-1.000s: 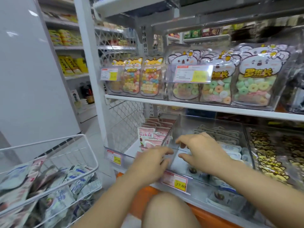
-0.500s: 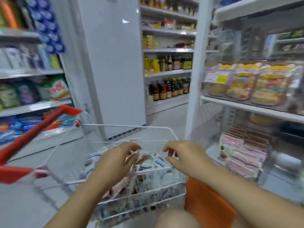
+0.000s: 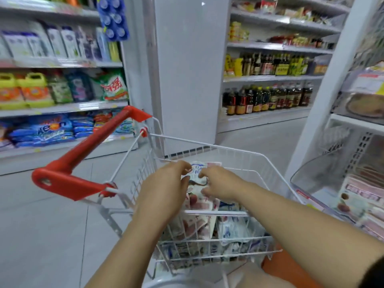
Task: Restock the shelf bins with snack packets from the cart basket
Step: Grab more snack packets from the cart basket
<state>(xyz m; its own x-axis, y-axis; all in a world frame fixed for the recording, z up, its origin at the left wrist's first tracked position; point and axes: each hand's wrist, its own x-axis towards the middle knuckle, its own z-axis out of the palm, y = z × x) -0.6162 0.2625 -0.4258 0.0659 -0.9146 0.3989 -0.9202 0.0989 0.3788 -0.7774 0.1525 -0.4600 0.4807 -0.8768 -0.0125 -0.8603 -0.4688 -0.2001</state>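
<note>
- left hand point(image 3: 166, 190) is seen over the cart basket point(image 3: 239, 151), with its fingers curled onto the left edge of a white-and-blue snack packet point(image 3: 197, 170).
- right hand point(image 3: 220, 183) is set on the packet's right side, with fingertips curled against it; the packet is pinched between both hands at the top of the heap.
- loose packets point(image 3: 232, 229) are piled inside the basket, below the hands.
- red cart handle point(image 3: 83, 156) is noted left of the basket, untouched.
- clear shelf bin point(image 3: 311, 175) is seen at far right, with pink packets point(image 3: 365, 196) lined up inside, well apart from the hands.
</note>
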